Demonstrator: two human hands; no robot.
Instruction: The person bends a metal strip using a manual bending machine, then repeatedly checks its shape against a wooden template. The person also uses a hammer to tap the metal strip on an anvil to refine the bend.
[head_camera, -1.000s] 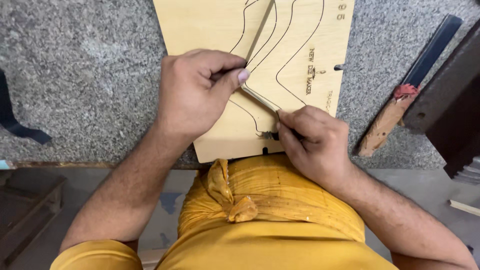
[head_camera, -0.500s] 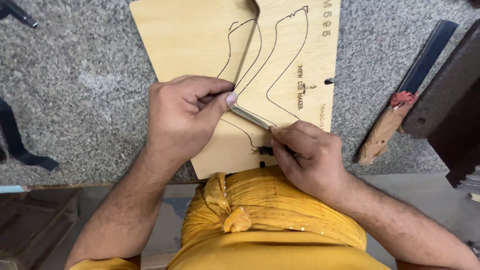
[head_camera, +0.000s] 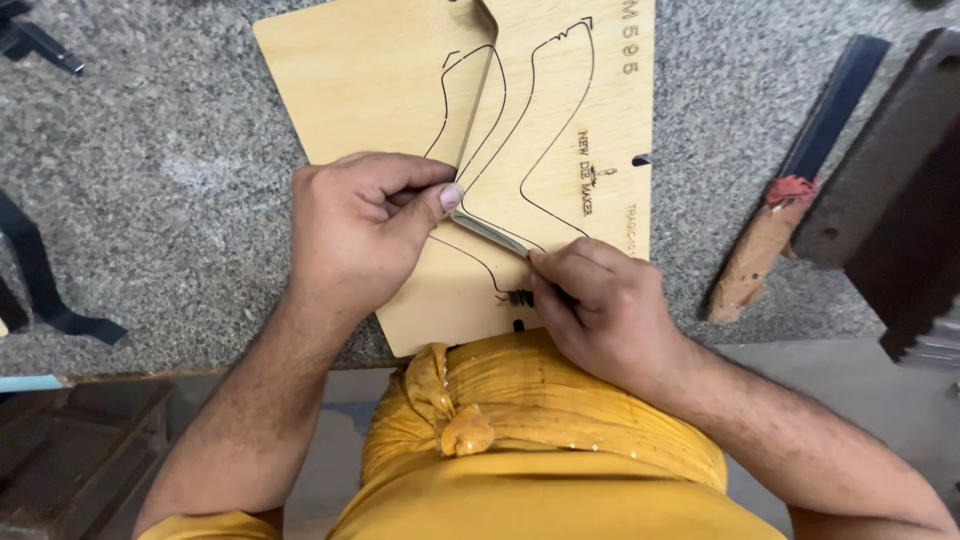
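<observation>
Metal strip pinched by both hands on plywood board, knife lying right.

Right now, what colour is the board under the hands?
Pale tan plywood board with thin black curved lines; seen in the head view.

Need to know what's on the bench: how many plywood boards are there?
2. One plywood board lies upper left; the other board lies right of it under both hands, its cut outlines showing. More may be hidden beyond the frame's top.
</observation>
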